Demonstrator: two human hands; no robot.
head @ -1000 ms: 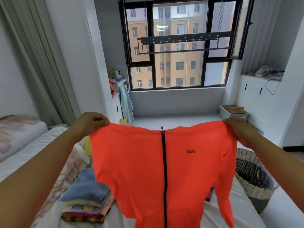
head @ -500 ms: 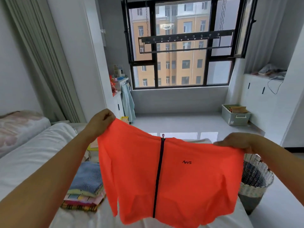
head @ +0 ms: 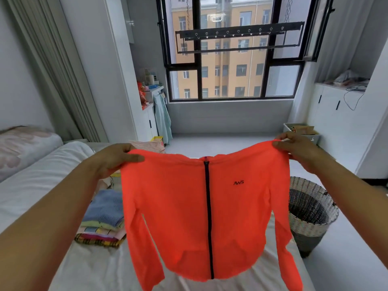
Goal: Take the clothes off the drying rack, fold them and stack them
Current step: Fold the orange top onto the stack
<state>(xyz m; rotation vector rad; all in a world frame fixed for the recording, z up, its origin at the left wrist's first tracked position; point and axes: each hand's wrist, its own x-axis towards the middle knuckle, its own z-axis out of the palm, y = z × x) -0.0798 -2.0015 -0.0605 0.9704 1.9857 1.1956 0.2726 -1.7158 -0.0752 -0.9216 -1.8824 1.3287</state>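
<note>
While the left hand (head: 114, 159) and right hand (head: 298, 150) each pinch a shoulder, the orange jacket (head: 178, 206) hangs spread between them above the bed (head: 52, 175).
Sleeves dangling below the grips could bunch underneath if it is lowered carelessly, spoiling the fold; both arms reach forward, hands level.

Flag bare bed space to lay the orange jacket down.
Bare sheet on the bed left of the folded stack, up to the pink bedding; another strip nearer, beside the jacket hem. Crowded: stack and loose clothes by the left hand.
</note>
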